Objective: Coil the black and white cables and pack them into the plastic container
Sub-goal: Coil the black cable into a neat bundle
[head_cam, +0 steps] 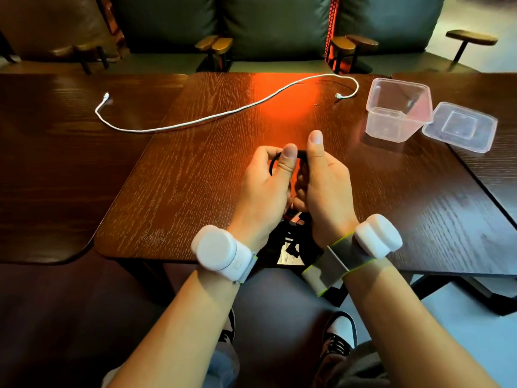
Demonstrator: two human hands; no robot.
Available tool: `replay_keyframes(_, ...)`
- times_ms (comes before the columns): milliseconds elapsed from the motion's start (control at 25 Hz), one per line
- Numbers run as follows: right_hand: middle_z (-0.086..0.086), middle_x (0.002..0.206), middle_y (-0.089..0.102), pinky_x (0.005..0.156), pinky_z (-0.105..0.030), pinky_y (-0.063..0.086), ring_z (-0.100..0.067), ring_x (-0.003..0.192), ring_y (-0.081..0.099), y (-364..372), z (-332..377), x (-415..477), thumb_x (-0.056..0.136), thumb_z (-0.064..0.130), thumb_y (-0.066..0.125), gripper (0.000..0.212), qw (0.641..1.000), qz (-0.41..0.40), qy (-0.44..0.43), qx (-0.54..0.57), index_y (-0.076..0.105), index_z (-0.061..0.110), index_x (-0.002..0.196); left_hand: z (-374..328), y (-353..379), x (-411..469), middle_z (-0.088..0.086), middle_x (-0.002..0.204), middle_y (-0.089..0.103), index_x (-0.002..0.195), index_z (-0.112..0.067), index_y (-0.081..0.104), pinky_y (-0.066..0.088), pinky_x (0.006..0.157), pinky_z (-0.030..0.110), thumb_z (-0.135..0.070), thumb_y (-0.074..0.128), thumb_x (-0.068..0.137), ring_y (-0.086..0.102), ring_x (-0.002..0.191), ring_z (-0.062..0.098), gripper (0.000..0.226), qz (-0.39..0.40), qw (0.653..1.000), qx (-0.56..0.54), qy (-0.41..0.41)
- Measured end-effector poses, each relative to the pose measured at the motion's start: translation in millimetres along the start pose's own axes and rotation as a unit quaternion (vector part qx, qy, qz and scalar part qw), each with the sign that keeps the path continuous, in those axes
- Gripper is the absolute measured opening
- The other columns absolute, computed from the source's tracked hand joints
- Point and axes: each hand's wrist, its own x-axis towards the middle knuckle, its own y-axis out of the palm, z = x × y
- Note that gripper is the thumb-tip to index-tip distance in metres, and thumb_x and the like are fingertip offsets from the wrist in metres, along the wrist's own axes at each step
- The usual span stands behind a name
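Spanning most of the view, a dark wooden table (195, 177) carries everything, with green cushioned seats (274, 23) behind it. Stretched loose across its far half lies the white cable (223, 114), uncoiled, one plug end at the far left and the other curling back near the clear plastic container (397, 110). The container stands open and upright at the right, its lid (460, 126) lying flat just beside it on the right, touching or nearly so. Above the table's near middle, the left hand (263, 191) and right hand (324, 186) meet, fingers curled closed around a small loop of black cable (300, 153), thumbs raised. Each wrist wears a white strapped device (216, 250).
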Motion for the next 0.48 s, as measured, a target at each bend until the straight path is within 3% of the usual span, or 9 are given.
replay_keyframes(120,0.003,0.054,0.053,0.053,-0.039,0.04,-0.017,0.054,0.048,-4,-6,2,0.098,0.058,0.036,0.057,0.982,-0.043,-0.097,-0.159,0.055,0.016,0.065,0,3,1,-0.007,0.058,0.056,0.077,-0.032,0.057,0.043,0.05,0.035,-0.068,0.05,0.087,0.053,0.051,0.016,0.039,-0.021,1.0,0.015,-0.008)
replay_keyframes(240,0.009,0.053,0.046,0.057,-0.042,0.04,-0.016,0.057,0.044,-4,-4,-3,0.098,0.058,0.031,0.054,0.943,-0.072,-0.18,-0.269,0.046,0.018,0.064,-2,8,-2,-0.008,0.058,0.055,0.069,-0.033,0.061,0.041,0.06,0.046,-0.081,0.036,0.082,0.05,0.056,0.022,0.056,-0.047,0.998,0.012,-0.036)
replay_keyframes(320,0.008,0.054,0.044,0.056,-0.046,0.041,-0.024,0.058,0.045,-6,0,-5,0.096,0.058,0.03,0.05,0.922,-0.058,-0.211,-0.318,0.038,0.021,0.063,-3,9,-2,-0.01,0.052,0.052,0.064,-0.029,0.063,0.039,0.056,0.037,-0.079,0.031,0.087,0.046,0.049,0.014,0.063,-0.042,0.997,-0.014,-0.061)
replay_keyframes(480,-0.005,0.063,0.06,0.058,-0.051,0.046,-0.039,0.065,0.057,-12,8,-4,0.096,0.059,0.025,0.057,0.874,-0.029,-0.243,-0.42,0.049,0.014,0.071,-13,7,-4,-0.007,0.038,0.038,0.045,-0.022,0.057,0.026,0.034,0.014,-0.068,0.039,0.096,0.032,0.029,0.007,0.071,0.002,0.973,-0.138,-0.185)
